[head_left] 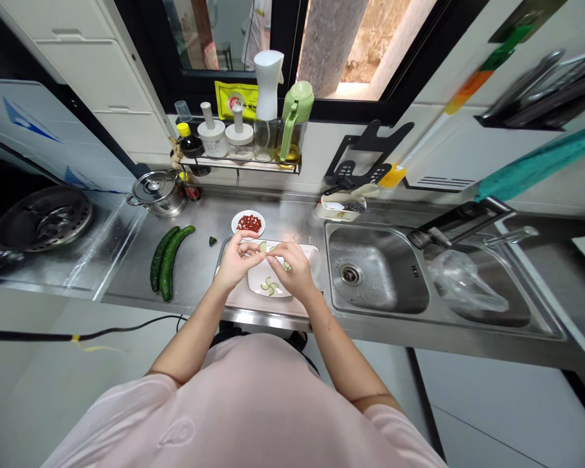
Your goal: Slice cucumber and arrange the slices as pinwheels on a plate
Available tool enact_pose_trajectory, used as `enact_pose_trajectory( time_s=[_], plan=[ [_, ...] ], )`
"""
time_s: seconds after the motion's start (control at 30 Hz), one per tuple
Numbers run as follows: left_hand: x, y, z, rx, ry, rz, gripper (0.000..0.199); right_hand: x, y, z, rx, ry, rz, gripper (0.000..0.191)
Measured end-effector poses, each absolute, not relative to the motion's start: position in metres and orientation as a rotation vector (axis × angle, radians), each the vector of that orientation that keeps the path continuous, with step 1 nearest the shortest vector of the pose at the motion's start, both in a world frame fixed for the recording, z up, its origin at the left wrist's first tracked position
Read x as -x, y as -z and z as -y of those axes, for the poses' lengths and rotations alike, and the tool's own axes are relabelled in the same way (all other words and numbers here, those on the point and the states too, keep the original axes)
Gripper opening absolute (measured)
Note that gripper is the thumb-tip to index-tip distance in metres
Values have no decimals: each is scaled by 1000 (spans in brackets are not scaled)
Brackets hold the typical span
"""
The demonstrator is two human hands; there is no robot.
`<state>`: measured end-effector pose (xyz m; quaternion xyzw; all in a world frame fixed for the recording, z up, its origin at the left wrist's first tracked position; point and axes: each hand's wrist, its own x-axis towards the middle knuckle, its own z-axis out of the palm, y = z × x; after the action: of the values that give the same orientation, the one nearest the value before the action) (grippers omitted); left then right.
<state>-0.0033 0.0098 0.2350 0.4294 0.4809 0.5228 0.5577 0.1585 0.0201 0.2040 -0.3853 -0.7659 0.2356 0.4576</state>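
Observation:
Both of my hands meet above a white plate [258, 286] that rests on a pale cutting board [238, 299]. Between the fingertips of my left hand [238, 260] is a thin cucumber slice [262, 247]. My right hand [289, 268] pinches at small slices right beside it; its fingers partly hide them. On the plate, several cucumber slices [270, 286] are laid out like a pinwheel near the front edge. Behind my hands stands a small white dish [248, 224] of chopped red pieces. A dark green cucumber end [212, 241] lies to the left of the board.
Two whole cucumbers [170, 262] lie on the steel counter at left, near a lidded pot [158, 193]. To the right is a sink [377, 273], with a plastic bag [465, 281] in the second basin. A rack of bottles [268, 162] hangs on the back wall.

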Motion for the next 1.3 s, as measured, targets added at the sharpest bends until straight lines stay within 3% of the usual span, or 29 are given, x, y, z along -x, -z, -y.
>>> enact_pose_trajectory(
  time_s=[0.9, 1.3],
  plan=[
    [10, -208, -22, -1095, -1207, -1097, 46, -149, -189, -29, 1103, -1101, 1596, 19],
    [24, -151, -40, -1023, -1102, -1184, 43, -141, -127, -46, 1268, -1213, 1626, 22]
  ],
)
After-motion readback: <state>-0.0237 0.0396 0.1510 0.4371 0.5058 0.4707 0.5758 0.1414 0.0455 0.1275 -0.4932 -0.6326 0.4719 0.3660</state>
